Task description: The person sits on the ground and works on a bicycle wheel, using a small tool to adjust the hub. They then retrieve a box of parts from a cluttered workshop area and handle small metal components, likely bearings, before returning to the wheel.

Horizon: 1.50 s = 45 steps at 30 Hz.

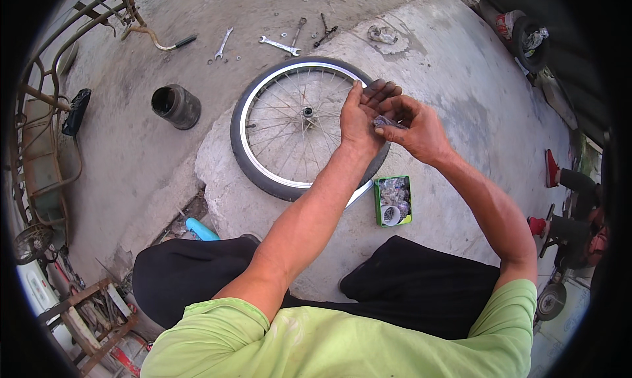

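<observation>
My left hand (360,118) is held palm up over the right side of a bicycle wheel, fingers stretched out and darkened with grease. Above that palm, my right hand (421,133) pinches a small, crinkled clear plastic packet (384,121) between thumb and fingers. What the packet contains is too small to make out. The wheel lies flat on the concrete, with a black tyre (245,155), a silver rim and a bare hub (307,113). Close to its lower right stands a green tray (378,210) holding several plastic packets (395,188) and a white cup (390,215) of small parts.
Wrenches (280,46) and small nuts lie beyond the wheel. A dark can (176,107) stands to its left, near a rusty metal frame (39,96). A blue object (201,229) lies by my left knee. At right are another person's red shoes (551,168).
</observation>
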Motion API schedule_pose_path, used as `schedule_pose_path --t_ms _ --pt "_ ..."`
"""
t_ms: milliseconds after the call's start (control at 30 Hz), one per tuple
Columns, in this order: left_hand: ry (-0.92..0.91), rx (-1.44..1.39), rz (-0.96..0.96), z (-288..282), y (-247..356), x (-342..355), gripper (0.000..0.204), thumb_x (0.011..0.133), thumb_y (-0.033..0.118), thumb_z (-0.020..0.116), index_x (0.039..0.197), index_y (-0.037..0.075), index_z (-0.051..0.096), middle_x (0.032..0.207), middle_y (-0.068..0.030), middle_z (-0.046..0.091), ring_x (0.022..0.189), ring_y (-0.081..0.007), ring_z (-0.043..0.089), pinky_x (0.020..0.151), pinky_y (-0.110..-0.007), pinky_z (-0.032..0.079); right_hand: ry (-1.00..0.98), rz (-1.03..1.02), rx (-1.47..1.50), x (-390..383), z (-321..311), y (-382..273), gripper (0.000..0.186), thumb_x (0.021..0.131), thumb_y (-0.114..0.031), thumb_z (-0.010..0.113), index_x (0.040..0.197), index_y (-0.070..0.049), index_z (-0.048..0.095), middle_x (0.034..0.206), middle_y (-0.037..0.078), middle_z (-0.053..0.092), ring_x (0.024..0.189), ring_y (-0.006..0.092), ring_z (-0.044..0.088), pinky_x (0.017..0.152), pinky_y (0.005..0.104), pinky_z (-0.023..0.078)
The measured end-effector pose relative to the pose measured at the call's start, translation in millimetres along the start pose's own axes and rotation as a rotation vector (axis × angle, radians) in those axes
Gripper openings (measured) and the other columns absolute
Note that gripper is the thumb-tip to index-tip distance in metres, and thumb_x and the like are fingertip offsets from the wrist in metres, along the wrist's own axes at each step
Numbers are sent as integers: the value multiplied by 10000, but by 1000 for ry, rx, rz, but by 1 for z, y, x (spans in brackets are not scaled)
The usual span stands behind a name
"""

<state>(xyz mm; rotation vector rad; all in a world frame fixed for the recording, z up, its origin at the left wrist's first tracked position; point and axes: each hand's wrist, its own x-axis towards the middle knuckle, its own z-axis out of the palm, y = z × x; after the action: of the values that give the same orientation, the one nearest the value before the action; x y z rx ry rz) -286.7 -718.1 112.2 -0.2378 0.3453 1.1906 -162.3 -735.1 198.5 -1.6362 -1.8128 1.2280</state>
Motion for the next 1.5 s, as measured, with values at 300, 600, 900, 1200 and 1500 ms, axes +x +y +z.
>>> schedule_pose_path --t_ms 300,600,900,1200,1500 --pt "-9 -49 56 5 17 4 493 1093 440 401 1177 -2 601 1220 -203 662 1207 -355 634 1072 -522 498 7 -152 -193 5 5 -3 360 838 -133 835 1155 -1 726 1105 102 694 958 203 691 857 355 558" --pt "-137 75 41 -2 15 8 511 1079 445 431 1164 -13 643 1220 -214 687 1231 -368 623 1112 -507 460 -125 114 -51 17 -14 -3 250 923 -187 773 1038 31 730 747 41 664 678 106 597 638 322 514" --pt "-188 114 44 -6 9 9 531 1095 451 432 1186 -32 633 1239 -229 675 1250 -358 612 1121 -493 457 -58 228 -62 19 -8 -3 259 901 -204 793 1004 23 726 732 46 673 664 89 606 610 309 505" --pt "-165 96 48 -5 9 8 526 1099 449 422 1171 -30 627 1231 -230 669 1234 -357 615 1107 -495 466 -42 193 -192 22 -8 -11 290 877 -233 785 961 41 744 728 95 699 671 138 631 663 373 531" --pt "-129 87 53 -3 9 10 491 1098 428 428 1144 -15 634 1211 -217 673 1238 -363 615 1102 -508 471 -3 164 -262 20 -4 -12 295 862 -230 775 982 37 739 777 153 734 721 183 701 706 382 558"
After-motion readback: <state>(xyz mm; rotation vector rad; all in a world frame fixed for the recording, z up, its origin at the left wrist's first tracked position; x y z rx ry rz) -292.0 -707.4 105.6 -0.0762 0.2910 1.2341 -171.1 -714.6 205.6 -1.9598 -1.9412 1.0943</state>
